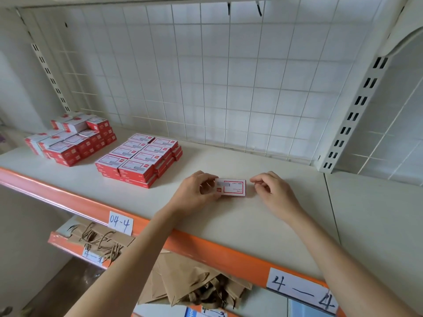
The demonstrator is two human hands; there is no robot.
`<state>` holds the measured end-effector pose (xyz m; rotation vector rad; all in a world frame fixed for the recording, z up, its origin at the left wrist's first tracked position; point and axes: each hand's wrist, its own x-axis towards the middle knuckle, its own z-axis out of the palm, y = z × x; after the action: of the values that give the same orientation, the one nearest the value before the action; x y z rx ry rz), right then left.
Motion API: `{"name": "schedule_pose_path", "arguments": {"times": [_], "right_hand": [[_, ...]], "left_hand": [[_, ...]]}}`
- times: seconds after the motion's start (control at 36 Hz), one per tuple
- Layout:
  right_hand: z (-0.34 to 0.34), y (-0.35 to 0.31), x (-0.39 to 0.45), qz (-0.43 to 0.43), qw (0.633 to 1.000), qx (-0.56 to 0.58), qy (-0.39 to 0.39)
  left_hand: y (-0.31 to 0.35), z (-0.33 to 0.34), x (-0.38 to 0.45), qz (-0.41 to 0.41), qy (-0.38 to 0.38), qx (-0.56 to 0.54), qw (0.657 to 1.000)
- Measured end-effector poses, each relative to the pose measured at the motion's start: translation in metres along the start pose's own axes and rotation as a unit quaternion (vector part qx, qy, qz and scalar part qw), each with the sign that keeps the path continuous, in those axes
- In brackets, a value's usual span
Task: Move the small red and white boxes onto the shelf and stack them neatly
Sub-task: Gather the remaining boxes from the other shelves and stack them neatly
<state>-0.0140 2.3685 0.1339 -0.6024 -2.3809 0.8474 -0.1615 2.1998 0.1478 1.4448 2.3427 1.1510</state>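
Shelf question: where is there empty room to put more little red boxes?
The white shelf board lies bare right of the single red and white box by the left hand, out to the slotted white upright. The far left is crowded with stacked red boxes.

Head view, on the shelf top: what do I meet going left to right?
Tall stack of boxes → flat block of boxes → left hand, its fingers holding the single box → right hand, just clear of that box → slotted upright.
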Motion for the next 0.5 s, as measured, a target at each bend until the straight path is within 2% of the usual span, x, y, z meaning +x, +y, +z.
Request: {"name": "schedule_pose_path", "arguments": {"times": [0.25,0.5], "right_hand": [[-0.0002,-0.001,-0.0008,0.002,1.0,0.004,-0.005],[-0.0014,-0.003,-0.0015,0.005,1.0,-0.004,-0.016]], "left_hand": [[0.0005,0.0041,-0.0008,0.003,0.024,0.033,0.999],[0.0023,0.0071,-0.0003,-0.029,0.015,0.06,0.998]]}}
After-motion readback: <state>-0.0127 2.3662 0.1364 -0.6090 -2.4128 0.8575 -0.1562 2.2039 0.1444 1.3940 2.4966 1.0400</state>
